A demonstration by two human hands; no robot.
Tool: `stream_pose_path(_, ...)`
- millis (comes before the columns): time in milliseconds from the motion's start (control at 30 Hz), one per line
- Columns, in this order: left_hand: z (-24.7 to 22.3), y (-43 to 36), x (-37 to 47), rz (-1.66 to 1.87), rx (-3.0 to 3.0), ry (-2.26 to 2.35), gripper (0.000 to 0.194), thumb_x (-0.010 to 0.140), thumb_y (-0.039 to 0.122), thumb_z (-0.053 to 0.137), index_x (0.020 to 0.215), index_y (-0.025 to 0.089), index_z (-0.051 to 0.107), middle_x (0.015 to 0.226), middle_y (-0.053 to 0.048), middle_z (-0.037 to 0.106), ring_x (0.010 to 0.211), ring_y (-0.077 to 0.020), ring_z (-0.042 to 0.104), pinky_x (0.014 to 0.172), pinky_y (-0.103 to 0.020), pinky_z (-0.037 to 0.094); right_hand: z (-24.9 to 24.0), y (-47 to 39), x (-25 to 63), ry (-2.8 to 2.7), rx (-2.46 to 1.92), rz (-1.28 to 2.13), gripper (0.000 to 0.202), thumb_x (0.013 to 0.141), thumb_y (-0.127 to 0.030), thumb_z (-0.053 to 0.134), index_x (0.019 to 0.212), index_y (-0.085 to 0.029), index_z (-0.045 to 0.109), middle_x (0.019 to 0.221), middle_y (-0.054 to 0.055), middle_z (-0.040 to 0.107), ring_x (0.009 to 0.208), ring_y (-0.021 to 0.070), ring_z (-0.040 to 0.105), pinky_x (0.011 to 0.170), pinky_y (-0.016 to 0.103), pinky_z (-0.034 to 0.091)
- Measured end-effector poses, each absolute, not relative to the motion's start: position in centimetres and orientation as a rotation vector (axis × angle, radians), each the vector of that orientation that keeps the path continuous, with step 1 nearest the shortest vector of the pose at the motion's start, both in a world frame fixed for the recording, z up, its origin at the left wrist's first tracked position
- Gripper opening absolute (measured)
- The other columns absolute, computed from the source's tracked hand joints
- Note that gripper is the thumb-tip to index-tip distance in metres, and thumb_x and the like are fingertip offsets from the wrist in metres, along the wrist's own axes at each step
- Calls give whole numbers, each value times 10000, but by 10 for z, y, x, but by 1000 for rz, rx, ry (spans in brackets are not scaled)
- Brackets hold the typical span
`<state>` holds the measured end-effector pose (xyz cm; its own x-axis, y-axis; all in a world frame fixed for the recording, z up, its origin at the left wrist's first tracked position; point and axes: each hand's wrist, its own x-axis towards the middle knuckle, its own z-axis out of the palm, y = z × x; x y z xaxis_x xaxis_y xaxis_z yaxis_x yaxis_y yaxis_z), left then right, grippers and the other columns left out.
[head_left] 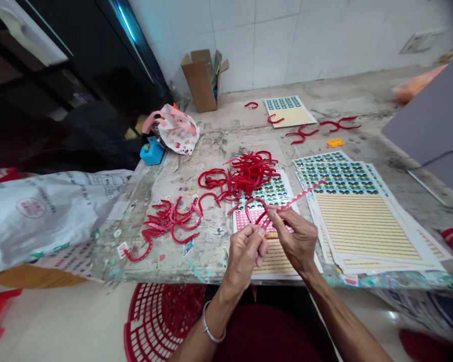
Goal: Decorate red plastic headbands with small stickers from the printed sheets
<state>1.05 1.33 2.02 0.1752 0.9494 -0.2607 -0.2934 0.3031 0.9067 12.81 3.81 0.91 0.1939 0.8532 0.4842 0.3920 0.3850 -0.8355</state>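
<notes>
Near the table's front edge, my left hand [246,250] pinches the lower end of a curved red band [255,200]. My right hand [295,235] is closed beside it, its thumb and finger at the band and a thin red strip with pale marks [305,192], which sticks out up and to the right. Beneath both hands lie printed sheets with a pink patterned part [242,219]. A heap of red curved bands [251,173] rests just beyond them. More bands [171,217] lie to the left of my hands.
On the right are stacked printed sheets [370,226]. A yellow object [335,143] lies behind them. At the back stand a cardboard box [200,85] and, further left, a white bag [179,133] beside a blue container [152,152]. A red basket [136,322] is below the table.
</notes>
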Motion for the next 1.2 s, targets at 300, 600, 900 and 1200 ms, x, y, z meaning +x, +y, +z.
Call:
stream_pose_path(300, 20, 12, -1, 964, 868, 913, 279, 846, 402, 525, 757, 138, 541, 563, 23, 500, 434, -60, 420, 457, -194, 345, 7, 36, 123, -1331, -1174, 667, 56, 794, -223, 612, 770, -201, 657, 809, 41, 684, 752, 170, 648, 579, 251, 525)
stream_pose_path(600, 23, 17, 3, 915, 939, 850, 267, 862, 408, 503, 839, 144, 540, 565, 48, 425, 439, -51, 327, 552, -226, 374, 3, 25, 128, -1467, -1151, 658, 77, 798, -178, 599, 770, -204, 665, 857, 56, 687, 805, 188, 646, 684, 310, 532)
stream_pose_path(900, 20, 9, 5, 934, 793, 777, 215, 872, 371, 510, 846, 158, 507, 579, 54, 343, 503, -63, 261, 504, -208, 271, -7, 34, 131, -1008, -1128, 1053, 130, 733, -278, 684, 822, -184, 677, 879, 46, 713, 790, 187, 666, 664, 320, 592)
stream_pose_path(1200, 19, 8, 7, 924, 784, 801, 219, 868, 363, 515, 829, 147, 524, 591, 53, 335, 509, -59, 252, 496, -198, 232, 1, 35, 135, -930, -1117, 1170, 123, 727, -288, 688, 741, -169, 664, 855, 34, 705, 787, 176, 661, 619, 281, 595)
